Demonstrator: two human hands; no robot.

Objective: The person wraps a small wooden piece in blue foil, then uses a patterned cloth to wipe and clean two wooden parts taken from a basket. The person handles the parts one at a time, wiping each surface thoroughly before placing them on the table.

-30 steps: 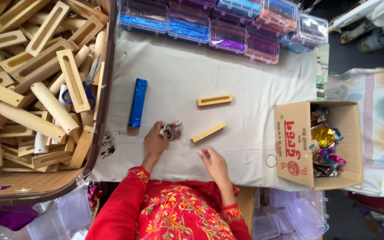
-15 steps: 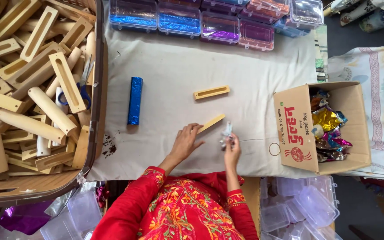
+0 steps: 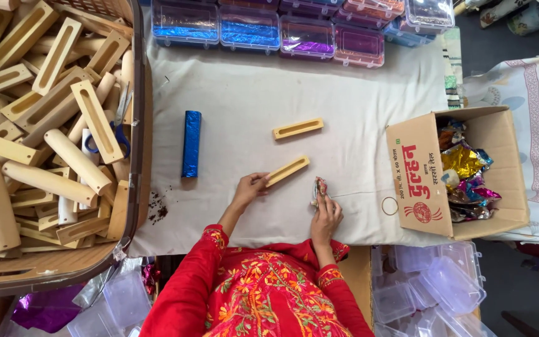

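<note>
Wooden slotted block (image 3: 287, 171) lies bare and slantwise on the cloth-covered table (image 3: 251, 93), near the front edge; that is where we find the work in hand.

Left to right, as we see it:

- Large basket (image 3: 137, 125) at far left, heaped with many more bare wooden blocks and rounded pieces, all unwrapped. A pair of blue-handled scissors (image 3: 116, 128) rests among them.
- One block wrapped in blue foil (image 3: 191, 143) lies on the table just right of the basket. We judge it the only finished piece in view.
- Our left hand (image 3: 249, 188) lies on the table, fingers curled loosely onto the lower end of the slanted block, touching rather than gripping it.
- A second bare block (image 3: 298, 128) sits further back, apart from both hands.
- Our right hand (image 3: 325, 209) pinches a small crumpled bit of shiny foil (image 3: 319, 187) in narrowed fingers.
- A rubber band (image 3: 390, 206) lies beside an open cardboard box (image 3: 419, 168) of coloured foil scraps.

Judgement: one wrapped, two on the table unwrapped, a basketful left.
</note>
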